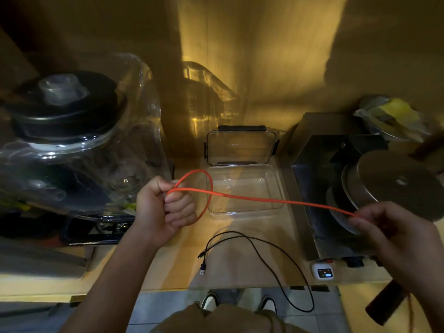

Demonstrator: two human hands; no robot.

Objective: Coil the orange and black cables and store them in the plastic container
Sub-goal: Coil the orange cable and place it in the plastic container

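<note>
My left hand (165, 207) is fisted around the orange cable (264, 200), which forms one loop beside the fist. From there the cable runs taut to the right, across the clear plastic container (276, 188), into the pinched fingers of my right hand (389, 229). The container stands open on the wooden counter; its lid (241, 146) with black clips leans against the wall behind it. The black cable (271, 258) lies loose on the counter in front of the container. Its plugs rest near the counter's middle, and one long bend hangs over the front edge.
A big clear jar with a black lid (69, 116) crowds the left side. A metal stove with a steel pot (394, 186) sits at the right, with a small white device (323, 271) at its front. The counter's front edge (168, 288) is near my feet.
</note>
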